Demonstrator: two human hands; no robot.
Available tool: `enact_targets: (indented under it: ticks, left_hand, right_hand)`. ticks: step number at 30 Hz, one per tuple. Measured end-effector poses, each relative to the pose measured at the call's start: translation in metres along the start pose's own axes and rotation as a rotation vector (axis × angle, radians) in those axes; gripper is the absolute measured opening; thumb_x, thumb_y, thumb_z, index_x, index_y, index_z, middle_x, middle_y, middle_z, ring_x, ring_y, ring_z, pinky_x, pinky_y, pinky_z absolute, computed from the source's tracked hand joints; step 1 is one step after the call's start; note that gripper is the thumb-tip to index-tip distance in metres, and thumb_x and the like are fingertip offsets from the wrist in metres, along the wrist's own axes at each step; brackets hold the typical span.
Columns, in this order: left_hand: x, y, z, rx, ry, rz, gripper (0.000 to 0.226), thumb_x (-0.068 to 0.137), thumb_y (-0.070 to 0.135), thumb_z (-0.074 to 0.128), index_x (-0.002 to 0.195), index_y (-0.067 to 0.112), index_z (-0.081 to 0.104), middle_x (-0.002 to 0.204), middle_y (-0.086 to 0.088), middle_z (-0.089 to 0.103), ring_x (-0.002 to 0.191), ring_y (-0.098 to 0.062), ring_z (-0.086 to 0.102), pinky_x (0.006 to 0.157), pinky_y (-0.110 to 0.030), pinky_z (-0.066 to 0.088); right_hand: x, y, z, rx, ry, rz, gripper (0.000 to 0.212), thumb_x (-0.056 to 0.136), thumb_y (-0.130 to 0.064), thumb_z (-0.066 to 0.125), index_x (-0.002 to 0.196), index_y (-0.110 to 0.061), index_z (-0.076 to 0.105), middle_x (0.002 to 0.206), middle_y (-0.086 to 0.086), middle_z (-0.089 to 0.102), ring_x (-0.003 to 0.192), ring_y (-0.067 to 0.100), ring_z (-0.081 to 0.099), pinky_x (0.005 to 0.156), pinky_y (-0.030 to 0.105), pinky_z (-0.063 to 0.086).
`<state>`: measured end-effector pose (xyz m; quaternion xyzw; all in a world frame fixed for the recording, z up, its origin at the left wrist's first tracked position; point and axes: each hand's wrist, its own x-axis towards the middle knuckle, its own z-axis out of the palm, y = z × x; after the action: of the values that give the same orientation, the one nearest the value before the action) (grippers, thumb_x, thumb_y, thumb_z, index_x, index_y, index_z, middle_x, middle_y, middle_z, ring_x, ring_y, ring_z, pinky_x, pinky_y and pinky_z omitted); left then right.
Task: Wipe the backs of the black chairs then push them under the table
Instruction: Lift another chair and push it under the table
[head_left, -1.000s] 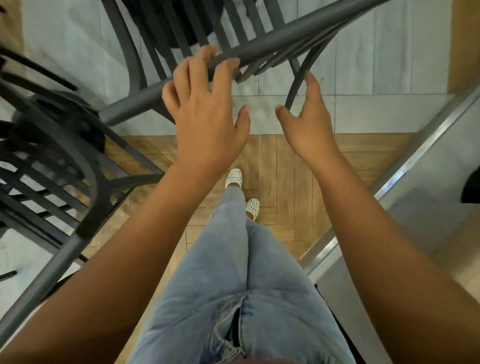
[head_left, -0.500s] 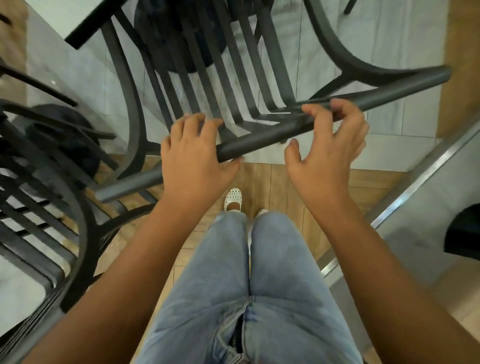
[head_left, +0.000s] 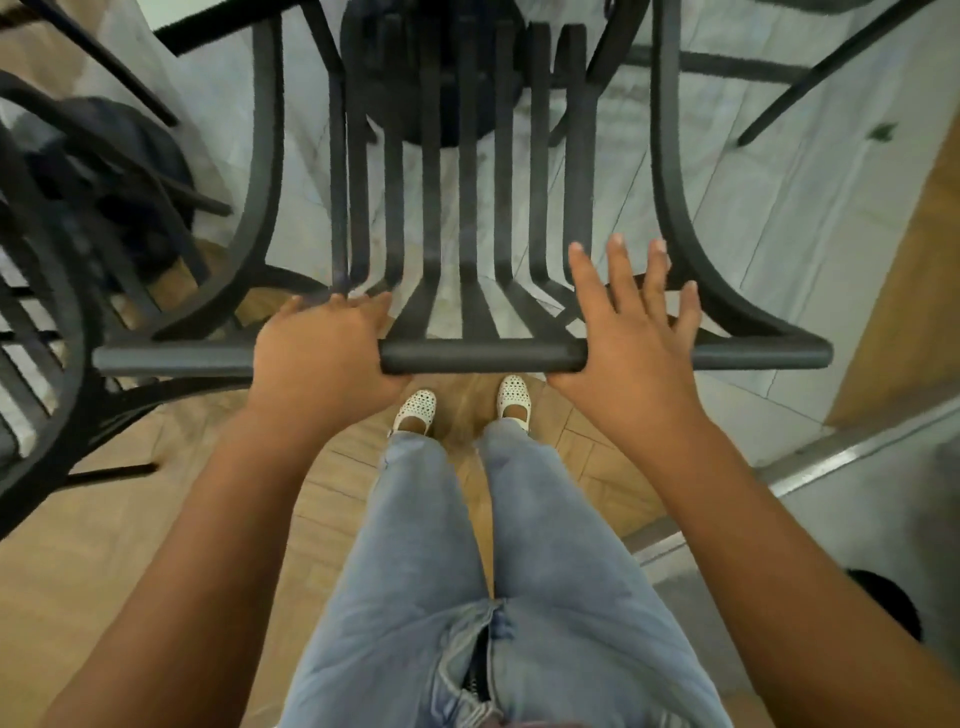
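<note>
seen from above, a black chair stands directly in front of the person. the left hand curls around its top rail; the right hand rests on the rail, fingers spread straight. another black chair sits at left.

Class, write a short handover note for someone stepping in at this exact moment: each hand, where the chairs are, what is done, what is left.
Left hand: fingers curled over the top rail of the black chair in front.
Right hand: palm on the same rail, fingers straight and spread.
No cloth in either hand; wiping cannot be judged.
Second black chair stands at the left.
Left: push the front chair in under the table, then see to the other.
</note>
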<state>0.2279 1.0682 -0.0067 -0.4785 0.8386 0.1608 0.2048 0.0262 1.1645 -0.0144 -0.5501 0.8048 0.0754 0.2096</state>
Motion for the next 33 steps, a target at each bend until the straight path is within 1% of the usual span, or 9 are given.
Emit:
enact_targets:
  ticks: [2, 5, 7, 10, 16, 21, 24, 28, 33]
  left_hand:
    - [-0.001, 0.005, -0.003, 0.003, 0.025, -0.06, 0.057, 0.079, 0.059, 0.055, 0.123, 0.023, 0.057, 0.103, -0.006, 0.066, 0.098, -0.028, 0.06, 0.079, -0.033, 0.041]
    - [0.001, 0.007, -0.002, 0.063, -0.01, -0.097, 0.055, 0.077, 0.065, 0.052, 0.114, 0.025, 0.061, 0.086, -0.002, 0.064, 0.08, -0.023, 0.058, 0.067, -0.028, 0.036]
    - [0.003, 0.006, 0.0, 0.086, -0.039, -0.108, 0.057, 0.076, 0.069, 0.05, 0.11, 0.025, 0.062, 0.081, 0.0, 0.061, 0.071, -0.017, 0.05, 0.063, -0.027, 0.035]
    - [0.003, 0.007, 0.001, 0.086, -0.065, -0.108, 0.062, 0.076, 0.071, 0.048, 0.113, 0.023, 0.059, 0.078, 0.002, 0.053, 0.071, -0.016, 0.046, 0.063, -0.029, 0.038]
    - [-0.004, 0.031, 0.007, 0.077, -0.066, -0.141, 0.069, 0.075, 0.075, 0.044, 0.11, 0.017, 0.057, 0.063, 0.005, 0.036, 0.065, -0.014, 0.044, 0.06, -0.027, 0.035]
    - [-0.013, 0.061, 0.016, -0.027, -0.019, -0.175, 0.064, 0.077, 0.073, 0.046, 0.102, 0.014, 0.054, 0.067, 0.006, 0.038, 0.071, -0.018, 0.05, 0.07, -0.031, 0.04]
    - [-0.012, 0.079, 0.018, -0.072, 0.027, -0.198, 0.064, 0.078, 0.068, 0.049, 0.112, 0.014, 0.053, 0.093, 0.0, 0.057, 0.094, -0.021, 0.058, 0.087, -0.036, 0.043]
    - [-0.002, 0.095, 0.021, -0.119, 0.059, -0.198, 0.067, 0.079, 0.064, 0.051, 0.124, 0.015, 0.049, 0.118, 0.0, 0.058, 0.11, -0.02, 0.056, 0.104, -0.039, 0.033]
    - [0.011, 0.115, 0.01, -0.151, 0.055, -0.231, 0.066, 0.079, 0.066, 0.049, 0.122, 0.017, 0.048, 0.114, 0.001, 0.059, 0.104, -0.02, 0.057, 0.095, -0.035, 0.04]
  right_hand:
    - [0.005, 0.006, 0.004, -0.048, 0.004, -0.053, 0.095, 0.08, -0.057, 0.061, 0.15, -0.027, 0.004, 0.159, 0.006, -0.001, 0.144, 0.031, -0.013, 0.112, 0.056, -0.003]
    - [0.008, 0.014, 0.012, -0.065, 0.072, -0.127, 0.085, 0.075, -0.057, 0.064, 0.145, -0.025, 0.029, 0.155, 0.006, 0.023, 0.145, 0.03, 0.002, 0.111, 0.059, 0.008]
    - [0.01, 0.019, 0.016, -0.067, 0.137, -0.182, 0.08, 0.069, -0.054, 0.07, 0.137, -0.021, 0.044, 0.147, 0.006, 0.039, 0.143, 0.031, 0.017, 0.109, 0.06, 0.017]
    - [0.01, 0.026, 0.021, -0.08, 0.225, -0.258, 0.075, 0.06, -0.047, 0.079, 0.126, -0.018, 0.057, 0.136, 0.006, 0.053, 0.137, 0.033, 0.033, 0.103, 0.062, 0.028]
    - [0.013, 0.052, 0.014, -0.066, 0.314, -0.402, 0.064, 0.069, -0.05, 0.067, 0.122, -0.016, 0.061, 0.134, 0.007, 0.055, 0.135, 0.032, 0.037, 0.102, 0.061, 0.032]
    - [0.024, 0.084, 0.006, -0.106, 0.314, -0.481, 0.057, 0.072, -0.049, 0.058, 0.118, -0.016, 0.063, 0.133, 0.006, 0.056, 0.134, 0.03, 0.039, 0.103, 0.063, 0.031]
    - [0.033, 0.101, -0.001, -0.119, 0.279, -0.516, 0.061, 0.074, -0.055, 0.054, 0.12, -0.016, 0.063, 0.133, 0.006, 0.056, 0.133, 0.028, 0.041, 0.104, 0.063, 0.03]
    - [0.047, 0.118, -0.01, -0.118, 0.269, -0.528, 0.067, 0.073, -0.062, 0.05, 0.121, -0.018, 0.062, 0.132, 0.005, 0.057, 0.131, 0.025, 0.044, 0.105, 0.061, 0.031]
    - [0.066, 0.137, -0.023, -0.14, 0.32, -0.595, 0.072, 0.072, -0.071, 0.048, 0.116, -0.017, 0.066, 0.125, 0.005, 0.062, 0.124, 0.024, 0.052, 0.104, 0.059, 0.034]
